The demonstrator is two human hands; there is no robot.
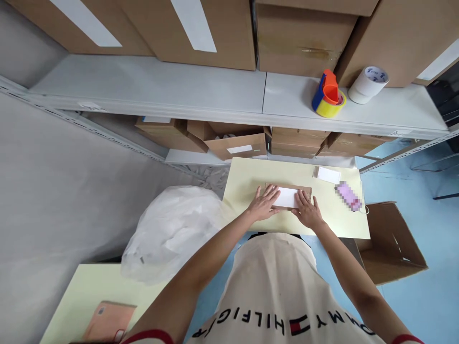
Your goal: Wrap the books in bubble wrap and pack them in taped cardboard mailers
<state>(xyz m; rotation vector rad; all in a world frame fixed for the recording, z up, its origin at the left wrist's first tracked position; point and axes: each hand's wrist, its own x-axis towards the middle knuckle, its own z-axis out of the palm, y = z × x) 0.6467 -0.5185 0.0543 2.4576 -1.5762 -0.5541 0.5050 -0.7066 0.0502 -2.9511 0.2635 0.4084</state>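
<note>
A small, flat cardboard box (292, 186) lies on the pale yellow table in front of me, with a white label (287, 197) on its top. My left hand (263, 204) rests on the label's left end, fingers stretched out flat. At the right end, my right hand (307, 210) presses on the label and box, its fingers also extended. Both palms face down and neither hand grasps anything. The ends of the box are partly covered by my hands.
Right of the box are a stack of white labels (328, 175) and a blurred purple object (348, 196). An open carton (394, 243) stands beside the table (244, 177). A white plastic bag (172, 224) bulges at left. Tape rolls (368, 85) and cartons occupy the shelf (161, 81).
</note>
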